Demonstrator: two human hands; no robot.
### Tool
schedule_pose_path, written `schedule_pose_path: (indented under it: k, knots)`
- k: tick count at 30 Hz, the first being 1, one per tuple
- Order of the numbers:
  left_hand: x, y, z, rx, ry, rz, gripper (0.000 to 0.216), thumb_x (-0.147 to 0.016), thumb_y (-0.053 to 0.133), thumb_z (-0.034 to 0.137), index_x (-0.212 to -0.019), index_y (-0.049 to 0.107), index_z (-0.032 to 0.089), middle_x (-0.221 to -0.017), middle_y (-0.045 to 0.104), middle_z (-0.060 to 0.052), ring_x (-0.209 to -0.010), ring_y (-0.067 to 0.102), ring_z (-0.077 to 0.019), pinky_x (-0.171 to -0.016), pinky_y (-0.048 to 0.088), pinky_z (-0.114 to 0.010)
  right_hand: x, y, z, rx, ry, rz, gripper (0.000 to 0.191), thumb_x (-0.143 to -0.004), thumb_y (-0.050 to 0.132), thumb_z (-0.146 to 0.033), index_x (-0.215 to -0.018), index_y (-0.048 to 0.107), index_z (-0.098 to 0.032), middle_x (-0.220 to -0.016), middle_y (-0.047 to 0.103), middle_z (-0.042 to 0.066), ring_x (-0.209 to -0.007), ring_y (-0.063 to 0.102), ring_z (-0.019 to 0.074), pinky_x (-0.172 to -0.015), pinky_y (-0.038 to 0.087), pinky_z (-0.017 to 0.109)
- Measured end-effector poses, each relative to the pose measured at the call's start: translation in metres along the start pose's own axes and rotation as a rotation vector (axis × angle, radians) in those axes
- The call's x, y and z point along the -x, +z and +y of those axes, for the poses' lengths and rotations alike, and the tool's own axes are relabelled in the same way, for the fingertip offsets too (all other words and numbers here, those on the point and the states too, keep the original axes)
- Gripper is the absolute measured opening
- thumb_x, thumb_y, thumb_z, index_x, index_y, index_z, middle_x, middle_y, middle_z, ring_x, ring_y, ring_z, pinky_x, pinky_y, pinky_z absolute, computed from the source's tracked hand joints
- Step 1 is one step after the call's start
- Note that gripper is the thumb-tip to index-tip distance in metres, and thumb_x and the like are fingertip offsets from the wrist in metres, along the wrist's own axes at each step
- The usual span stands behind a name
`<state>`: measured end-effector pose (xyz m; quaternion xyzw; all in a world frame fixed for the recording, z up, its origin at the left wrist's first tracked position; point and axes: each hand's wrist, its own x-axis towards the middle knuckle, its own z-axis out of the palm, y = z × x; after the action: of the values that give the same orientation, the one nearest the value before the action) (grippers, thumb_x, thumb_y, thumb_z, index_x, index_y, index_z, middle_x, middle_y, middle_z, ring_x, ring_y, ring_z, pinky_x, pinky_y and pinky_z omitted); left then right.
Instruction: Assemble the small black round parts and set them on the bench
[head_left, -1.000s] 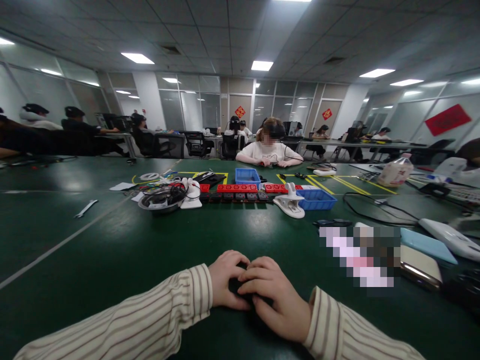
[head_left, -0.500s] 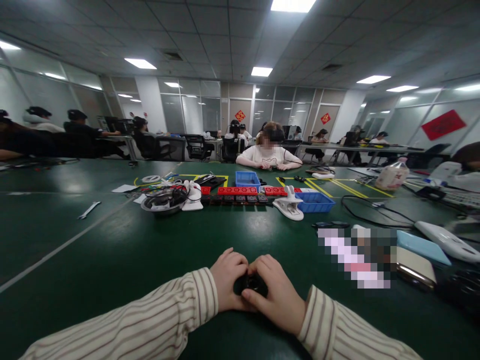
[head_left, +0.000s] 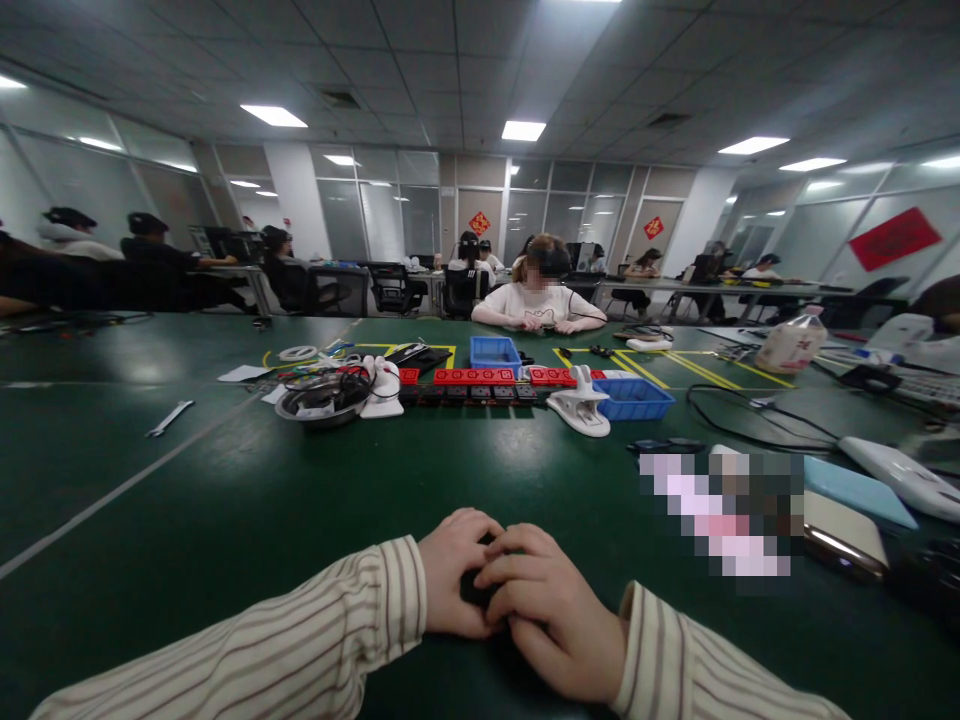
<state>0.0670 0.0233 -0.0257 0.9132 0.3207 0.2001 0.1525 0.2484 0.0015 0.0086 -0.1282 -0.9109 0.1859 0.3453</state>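
Observation:
My left hand (head_left: 450,570) and my right hand (head_left: 551,610) rest together on the green table (head_left: 225,500) near its front edge. Both are closed around a small black object (head_left: 474,588), which is almost fully covered by the fingers. My right fingers lie over the top of it and touch my left fingers. Both sleeves are striped. I cannot make out what the black object is.
Across the table lie a metal bowl of cables (head_left: 322,398), rows of red and black blocks (head_left: 472,378), two blue bins (head_left: 634,398), a white clip (head_left: 579,408) and a wrench (head_left: 171,416). Phones and a white device (head_left: 896,472) lie at right. A person (head_left: 536,300) sits opposite.
Half a second ago my fingers were apart and the black round object showed between them; now my right fingers have closed back over it. The view has shifted slightly.

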Motion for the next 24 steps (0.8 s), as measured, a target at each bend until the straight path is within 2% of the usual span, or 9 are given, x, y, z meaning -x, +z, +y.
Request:
schedule_pose_path:
  k: [4, 6, 9, 12, 16, 20, 24]
  knots:
    - [-0.001, -0.001, 0.004, 0.002, -0.055, 0.007, 0.058, -0.05, 0.075, 0.045, -0.1, 0.058, 0.023, -0.1, 0.052, -0.003, -0.093, 0.049, -0.0253, -0.087, 0.039, -0.041, 0.002, 0.0, 0.002, -0.001, 0.01, 0.029, 0.028, -0.078, 0.04, -0.013, -0.1, 0.055, -0.021, -0.104, 0.06, 0.004, -0.103, 0.048, 0.0194, -0.093, 0.033, 0.04]
    - [0.0, -0.002, 0.006, 0.045, -0.078, 0.039, 0.073, -0.05, 0.074, 0.05, -0.113, 0.05, 0.02, -0.108, 0.05, -0.006, -0.098, 0.047, -0.0265, -0.09, 0.038, -0.043, 0.003, 0.001, 0.005, 0.0, 0.093, 0.072, 0.024, -0.081, 0.043, -0.02, -0.104, 0.051, -0.02, -0.102, 0.058, 0.006, -0.099, 0.049, 0.0201, -0.09, 0.035, 0.04]
    - [0.001, -0.004, 0.008, 0.057, -0.099, 0.099, 0.079, -0.052, 0.07, 0.057, -0.115, 0.047, 0.015, -0.112, 0.048, -0.01, -0.1, 0.046, -0.0277, -0.092, 0.037, -0.044, 0.006, 0.006, 0.011, 0.032, 0.269, 0.163, 0.024, -0.083, 0.046, -0.037, -0.097, 0.049, -0.017, -0.092, 0.055, 0.007, -0.086, 0.049, 0.0209, -0.078, 0.04, 0.038]
    - [0.002, -0.004, 0.009, -0.011, -0.119, 0.115, 0.074, -0.046, 0.072, 0.06, -0.101, 0.054, 0.014, -0.099, 0.051, -0.009, -0.091, 0.048, -0.0268, -0.089, 0.038, -0.046, 0.006, 0.01, 0.014, 0.086, 0.376, 0.174, 0.03, -0.08, 0.047, -0.047, -0.086, 0.049, -0.017, -0.083, 0.052, 0.006, -0.077, 0.047, 0.0206, -0.07, 0.039, 0.037]
    - [0.002, -0.002, 0.011, -0.063, -0.138, 0.11, 0.056, -0.047, 0.073, 0.058, -0.082, 0.059, 0.016, -0.085, 0.055, -0.004, -0.082, 0.052, -0.0228, -0.094, 0.03, -0.051, 0.005, 0.011, 0.011, 0.153, 0.385, 0.099, 0.023, -0.078, 0.054, -0.04, -0.076, 0.05, -0.017, -0.077, 0.051, 0.004, -0.076, 0.046, 0.02, -0.069, 0.037, 0.035]
    - [0.001, -0.001, 0.01, -0.055, -0.109, 0.097, 0.051, -0.051, 0.074, 0.054, -0.086, 0.064, 0.019, -0.085, 0.056, -0.003, -0.083, 0.053, -0.0215, -0.091, 0.035, -0.044, 0.004, 0.009, 0.007, 0.13, 0.317, 0.076, 0.011, -0.08, 0.051, -0.028, -0.082, 0.056, -0.018, -0.079, 0.053, 0.004, -0.08, 0.047, 0.0194, -0.073, 0.037, 0.036]
    - [0.0, -0.002, 0.004, -0.013, -0.019, 0.056, 0.043, -0.051, 0.077, 0.045, -0.087, 0.067, 0.023, -0.095, 0.057, -0.003, -0.091, 0.052, -0.0223, -0.084, 0.04, -0.036, 0.003, 0.007, 0.005, 0.058, 0.216, 0.061, 0.015, -0.079, 0.046, -0.018, -0.088, 0.059, -0.019, -0.083, 0.058, 0.004, -0.082, 0.05, 0.0182, -0.075, 0.039, 0.036]
